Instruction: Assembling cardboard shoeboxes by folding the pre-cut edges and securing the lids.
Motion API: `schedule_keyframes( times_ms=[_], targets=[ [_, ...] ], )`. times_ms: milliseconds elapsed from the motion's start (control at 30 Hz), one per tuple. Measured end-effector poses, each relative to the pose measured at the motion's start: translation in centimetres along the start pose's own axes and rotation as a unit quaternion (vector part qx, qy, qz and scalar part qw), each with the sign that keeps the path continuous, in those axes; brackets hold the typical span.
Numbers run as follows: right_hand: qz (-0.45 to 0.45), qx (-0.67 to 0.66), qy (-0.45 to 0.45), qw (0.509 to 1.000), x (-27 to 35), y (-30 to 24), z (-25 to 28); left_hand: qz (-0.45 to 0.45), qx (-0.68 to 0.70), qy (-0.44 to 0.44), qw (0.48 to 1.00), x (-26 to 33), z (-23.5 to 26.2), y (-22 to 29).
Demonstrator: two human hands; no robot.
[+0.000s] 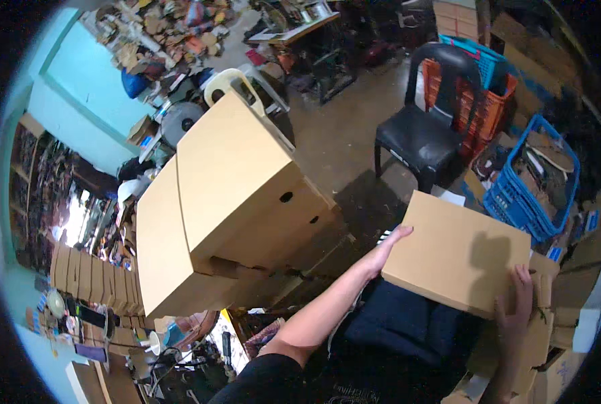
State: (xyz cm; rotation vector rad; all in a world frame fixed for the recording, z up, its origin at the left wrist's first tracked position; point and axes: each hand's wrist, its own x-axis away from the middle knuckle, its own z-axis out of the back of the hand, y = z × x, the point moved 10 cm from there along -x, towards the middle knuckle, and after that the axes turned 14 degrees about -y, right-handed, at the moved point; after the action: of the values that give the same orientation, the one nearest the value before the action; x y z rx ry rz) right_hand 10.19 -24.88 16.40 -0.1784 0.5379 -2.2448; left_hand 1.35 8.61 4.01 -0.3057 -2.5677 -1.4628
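A flat, closed brown cardboard box (452, 252) is held level in front of my body, just above my lap. My left hand (391, 244) grips its left edge, the thumb lying on top and the other fingers hidden below. On the near right corner rests my right hand (516, 303), its fingers against the side and edge of the box. The shadow of my head falls across the lid. To the left stand two larger closed cardboard boxes (236, 151) side by side, with dark holes in the facing side of the cardboard beneath them.
A black plastic chair (425, 128) stands ahead. Right of it are an orange crate (492, 111) and a blue basket (532, 182) filled with scraps. A row of upright cardboard boxes (95, 276) lines the left side. Loose pieces are heaped (172, 34) at the far left.
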Motion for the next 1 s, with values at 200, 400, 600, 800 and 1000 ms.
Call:
schedule_keyframes(
  times_ms=[200,400,600,800,1000],
  targets=[
    [-0.03,-0.186,0.357,0.915,9.6,11.0,-4.7,-0.081,0.031,0.067,0.994,1.6,-0.9,0.3],
    [0.02,-0.384,0.202,0.901,13.1,10.5,-15.6,-0.192,0.108,0.106,0.97,3.0,-4.6,0.0],
    [-0.116,-0.794,0.138,0.581,6.2,4.5,-17.4,-0.204,0.187,0.073,0.958,3.2,-11.4,-4.2],
    [-0.035,-0.68,0.056,0.73,-1.9,-8.1,-12.3,-0.269,0.081,0.215,0.935,7.2,-8.8,1.0],
    [-0.04,-0.647,0.07,0.758,-2.3,-7.6,-10.9,-0.219,0.114,0.183,0.952,5.4,-8.9,-1.1]
  ],
)
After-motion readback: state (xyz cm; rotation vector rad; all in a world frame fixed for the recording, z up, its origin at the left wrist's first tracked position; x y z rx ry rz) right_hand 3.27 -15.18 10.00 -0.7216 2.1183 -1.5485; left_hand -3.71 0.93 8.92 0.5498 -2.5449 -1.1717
